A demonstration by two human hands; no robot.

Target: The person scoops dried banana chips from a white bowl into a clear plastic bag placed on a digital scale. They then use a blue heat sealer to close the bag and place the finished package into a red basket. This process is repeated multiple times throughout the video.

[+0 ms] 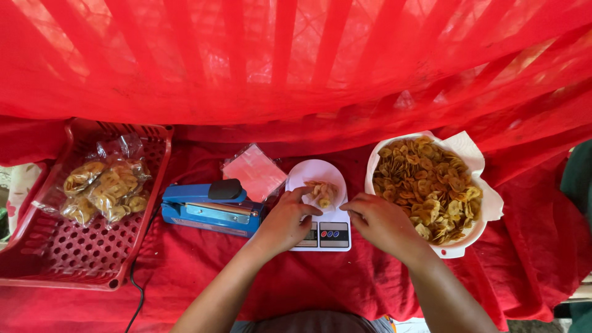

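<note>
The left hand [285, 223] has its fingertips pinched on the near edge of a clear bag of banana chips [321, 192] lying on the white kitchen scale [320, 209]. The right hand [381, 223] curls loosely just right of the scale; whether it grips the bag, I cannot tell. Right of the scale sits a paper-lined bowl of chips [431, 191]; left, a blue heat sealer [209, 209], then a red basket [86, 216].
</note>
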